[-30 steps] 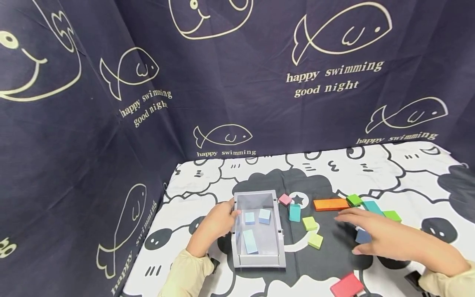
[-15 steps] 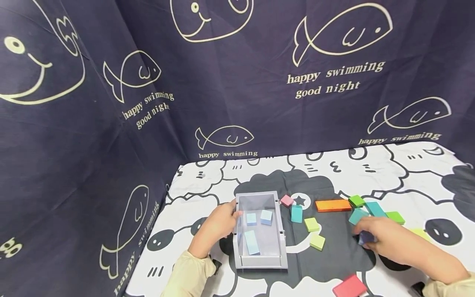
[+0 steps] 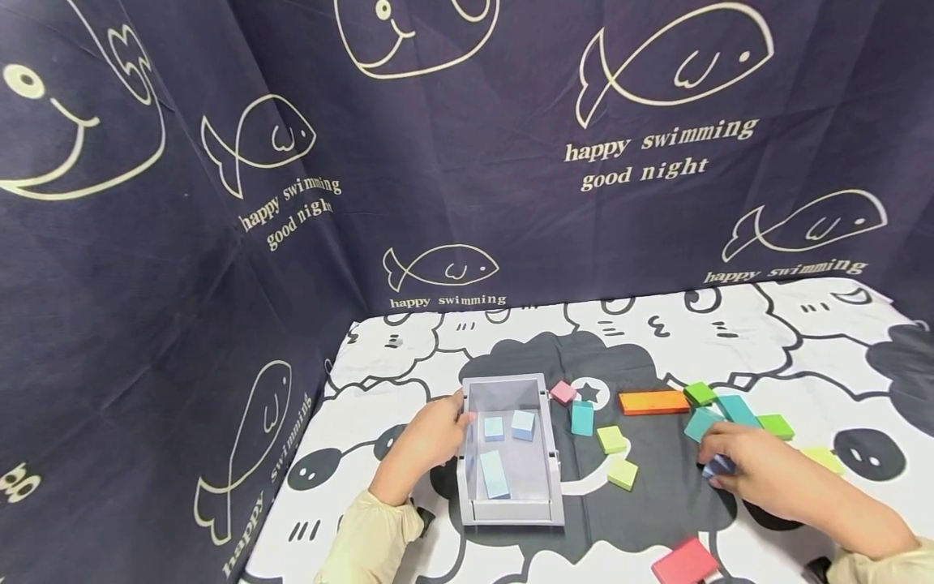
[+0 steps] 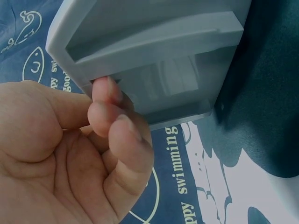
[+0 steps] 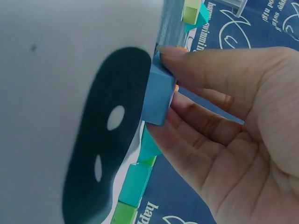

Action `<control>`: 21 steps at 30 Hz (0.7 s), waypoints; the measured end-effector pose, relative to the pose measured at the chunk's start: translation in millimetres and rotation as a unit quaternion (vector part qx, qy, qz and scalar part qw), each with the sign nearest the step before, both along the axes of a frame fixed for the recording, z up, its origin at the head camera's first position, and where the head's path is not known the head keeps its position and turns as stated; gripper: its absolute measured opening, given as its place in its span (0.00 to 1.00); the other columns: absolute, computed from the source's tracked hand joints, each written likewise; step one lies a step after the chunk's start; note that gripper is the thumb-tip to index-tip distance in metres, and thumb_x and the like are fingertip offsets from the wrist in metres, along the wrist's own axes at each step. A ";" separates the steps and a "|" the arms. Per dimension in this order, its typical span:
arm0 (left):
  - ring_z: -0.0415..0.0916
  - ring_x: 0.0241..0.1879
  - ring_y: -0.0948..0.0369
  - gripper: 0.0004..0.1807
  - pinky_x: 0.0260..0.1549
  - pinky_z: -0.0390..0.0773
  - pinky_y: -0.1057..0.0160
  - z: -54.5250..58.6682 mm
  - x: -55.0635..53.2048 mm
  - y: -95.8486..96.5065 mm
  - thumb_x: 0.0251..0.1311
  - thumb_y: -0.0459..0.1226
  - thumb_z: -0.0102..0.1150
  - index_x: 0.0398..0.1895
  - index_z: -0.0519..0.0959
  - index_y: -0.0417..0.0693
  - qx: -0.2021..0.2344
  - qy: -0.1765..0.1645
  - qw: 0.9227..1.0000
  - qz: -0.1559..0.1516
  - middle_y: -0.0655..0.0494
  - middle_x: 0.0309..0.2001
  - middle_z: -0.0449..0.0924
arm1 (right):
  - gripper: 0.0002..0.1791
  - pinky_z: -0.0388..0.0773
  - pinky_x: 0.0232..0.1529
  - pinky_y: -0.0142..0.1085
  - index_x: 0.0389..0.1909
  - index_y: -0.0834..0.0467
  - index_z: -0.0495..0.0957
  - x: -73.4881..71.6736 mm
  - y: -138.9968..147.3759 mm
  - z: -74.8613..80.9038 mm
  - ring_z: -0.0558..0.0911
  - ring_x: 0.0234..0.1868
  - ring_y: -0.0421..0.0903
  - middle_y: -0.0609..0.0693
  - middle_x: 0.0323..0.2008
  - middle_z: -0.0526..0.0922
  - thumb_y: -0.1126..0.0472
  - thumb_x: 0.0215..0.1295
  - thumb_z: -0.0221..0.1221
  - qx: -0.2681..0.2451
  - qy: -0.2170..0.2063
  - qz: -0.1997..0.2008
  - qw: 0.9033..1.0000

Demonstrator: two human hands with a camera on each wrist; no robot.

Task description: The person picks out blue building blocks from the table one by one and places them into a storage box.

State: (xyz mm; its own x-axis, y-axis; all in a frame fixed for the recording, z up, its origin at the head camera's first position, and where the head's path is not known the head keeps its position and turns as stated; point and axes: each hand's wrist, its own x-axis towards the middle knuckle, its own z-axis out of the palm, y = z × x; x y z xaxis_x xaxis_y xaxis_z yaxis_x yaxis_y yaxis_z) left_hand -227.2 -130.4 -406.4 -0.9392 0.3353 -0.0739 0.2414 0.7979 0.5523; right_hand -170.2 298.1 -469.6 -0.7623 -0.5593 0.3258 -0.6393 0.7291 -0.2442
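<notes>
A grey plastic bin (image 3: 511,511) stands at the middle of the head view, with several light blue blocks (image 3: 494,474) inside. My left hand (image 3: 430,438) grips its left side wall; in the left wrist view the fingers (image 4: 124,140) are curled at the bin's edge (image 4: 154,56). Over on the right, my right hand (image 3: 759,470) pinches a blue block (image 5: 159,93) between thumb and fingertips, low over the cloth. The hand partly hides this block in the head view. Just beyond it lies a teal block (image 3: 702,423).
Right of the bin lie a pink block (image 3: 563,392), a teal block (image 3: 582,418) and two yellow-green blocks (image 3: 611,440). A long orange block (image 3: 653,402) and a green block (image 3: 700,394) lie farther back. A red block (image 3: 684,561) sits near the front edge. Dark curtains (image 3: 467,162) stand behind.
My right hand has come down onto the blue block, its fingers closing from spread to a pinch, and the block now looks tilted. The left hand has stayed at the bin.
</notes>
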 end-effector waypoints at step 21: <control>0.70 0.08 0.65 0.29 0.17 0.73 0.65 -0.7 -1.4 -0.1 0.75 0.38 0.49 0.70 0.61 0.26 -0.016 0.009 1.000 0.000 0.54 0.19 0.75 | 0.18 0.73 0.27 0.33 0.25 0.44 0.79 -2.4 -1.9 1.5 0.71 0.30 0.28 0.31 0.30 0.73 0.66 0.40 0.77 0.012 -0.001 -0.011 1.000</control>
State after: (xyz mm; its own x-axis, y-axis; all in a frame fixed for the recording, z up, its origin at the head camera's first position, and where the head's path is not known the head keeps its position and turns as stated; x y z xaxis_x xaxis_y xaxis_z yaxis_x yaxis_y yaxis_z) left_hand -228.6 -130.6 -407.2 -0.9406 0.3327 -0.0681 0.2506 0.8153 0.5221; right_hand -172.6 296.2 -468.1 -0.7751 -0.5499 0.3112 -0.6226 0.7484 -0.2284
